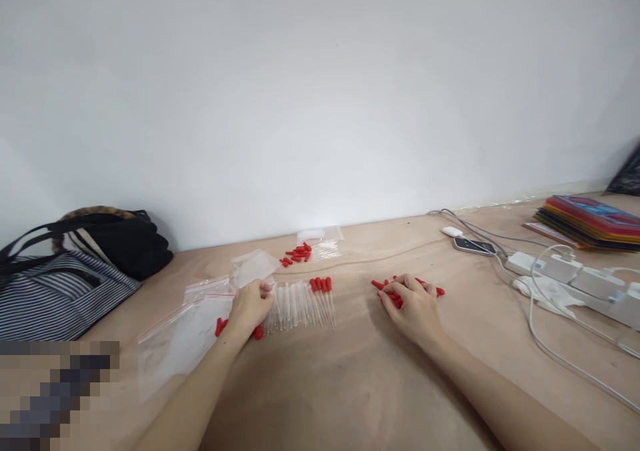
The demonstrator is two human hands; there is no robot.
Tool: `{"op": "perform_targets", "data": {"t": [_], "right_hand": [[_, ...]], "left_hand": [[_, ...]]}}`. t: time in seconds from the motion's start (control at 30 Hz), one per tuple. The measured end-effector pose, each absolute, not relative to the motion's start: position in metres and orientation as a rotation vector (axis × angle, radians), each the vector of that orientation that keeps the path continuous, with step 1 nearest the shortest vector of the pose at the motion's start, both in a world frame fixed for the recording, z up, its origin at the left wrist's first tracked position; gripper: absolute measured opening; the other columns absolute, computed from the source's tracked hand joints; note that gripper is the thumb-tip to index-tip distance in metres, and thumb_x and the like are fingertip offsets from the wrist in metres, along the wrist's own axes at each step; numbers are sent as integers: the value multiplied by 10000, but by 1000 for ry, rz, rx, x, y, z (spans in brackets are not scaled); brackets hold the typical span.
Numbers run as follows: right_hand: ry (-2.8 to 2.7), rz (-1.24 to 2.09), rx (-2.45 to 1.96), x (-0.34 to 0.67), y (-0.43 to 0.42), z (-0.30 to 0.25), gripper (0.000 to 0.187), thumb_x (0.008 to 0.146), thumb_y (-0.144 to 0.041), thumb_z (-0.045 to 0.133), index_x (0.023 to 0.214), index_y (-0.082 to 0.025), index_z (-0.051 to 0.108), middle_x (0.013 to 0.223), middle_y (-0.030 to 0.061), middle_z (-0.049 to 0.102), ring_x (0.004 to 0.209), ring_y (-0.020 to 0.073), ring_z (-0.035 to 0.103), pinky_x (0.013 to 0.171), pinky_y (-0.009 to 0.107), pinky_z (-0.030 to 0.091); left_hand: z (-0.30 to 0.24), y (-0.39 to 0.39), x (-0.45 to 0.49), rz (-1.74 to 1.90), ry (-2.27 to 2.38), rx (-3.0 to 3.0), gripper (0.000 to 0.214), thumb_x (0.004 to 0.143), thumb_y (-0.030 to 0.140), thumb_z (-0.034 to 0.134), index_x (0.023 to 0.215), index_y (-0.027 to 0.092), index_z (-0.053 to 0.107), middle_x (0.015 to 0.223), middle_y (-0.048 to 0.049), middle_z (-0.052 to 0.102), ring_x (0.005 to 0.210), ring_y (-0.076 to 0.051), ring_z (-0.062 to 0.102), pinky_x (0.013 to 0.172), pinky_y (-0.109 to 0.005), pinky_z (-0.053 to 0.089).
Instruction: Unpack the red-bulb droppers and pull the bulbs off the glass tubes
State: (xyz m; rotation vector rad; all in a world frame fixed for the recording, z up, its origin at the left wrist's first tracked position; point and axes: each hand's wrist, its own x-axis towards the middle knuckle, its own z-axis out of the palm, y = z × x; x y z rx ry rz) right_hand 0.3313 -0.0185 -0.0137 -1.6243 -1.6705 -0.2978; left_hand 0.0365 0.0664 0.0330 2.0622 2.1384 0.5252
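A row of clear, thin dropper tubes lies side by side on the table, and several at its right end wear red rubber bulbs. My left hand rests at the row's left end, its fingers curled closed; what they hold, if anything, is hidden. More red bulbs lie beside and partly behind the left wrist. To the right of the row, my right hand is over a loose pile of red rubber bulbs, thumb and index finger pinched on one of them. Part of this pile is hidden under the hand.
Clear zip bags lie left, another bag near the wall beside a heap of red bulbs. A striped bag stands far left. Right are a phone-like device, power strip, cables and stacked coloured boards.
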Motion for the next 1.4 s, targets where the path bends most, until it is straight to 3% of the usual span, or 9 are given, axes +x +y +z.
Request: {"op": "perform_targets", "data": {"t": [0.3, 0.97, 1.17, 1.4], "right_hand": [[-1668, -299, -1610, 331, -18, -15, 263, 807, -329, 426, 704, -216, 639, 779, 41, 594, 742, 164, 529, 716, 319, 249], [-1658, -327, -1555, 329, -17, -15, 203, 792, -277, 462, 698, -210, 630, 762, 31, 592, 724, 157, 531, 696, 317, 244], [-1710, -282, -1546, 329, -17, -16, 183, 784, -264, 470, 704, -211, 625, 767, 32, 589, 728, 156, 518, 685, 314, 239], [-1992, -172, -1467, 328, -18, -21, 138, 754, -254, 516, 663, -219, 614, 748, 25, 592, 751, 163, 490, 696, 318, 241]], "left_hand": [[42, 58, 34, 567, 2207, 2083, 156, 764, 167, 452, 857, 158, 578, 885, -57, 672, 819, -183, 623, 692, -232, 418], [29, 43, 54, 479, 2117, 2389, 127, 718, 100, 471, 761, 140, 583, 761, -70, 635, 766, -212, 594, 662, -272, 388], [27, 41, 90, 580, 1933, 2566, 128, 756, 220, 508, 720, 179, 624, 858, -49, 574, 897, -193, 513, 798, -272, 367], [14, 37, 143, 479, 1927, 2588, 195, 710, 351, 570, 718, 175, 654, 910, -87, 550, 930, -251, 466, 789, -354, 341]]}}
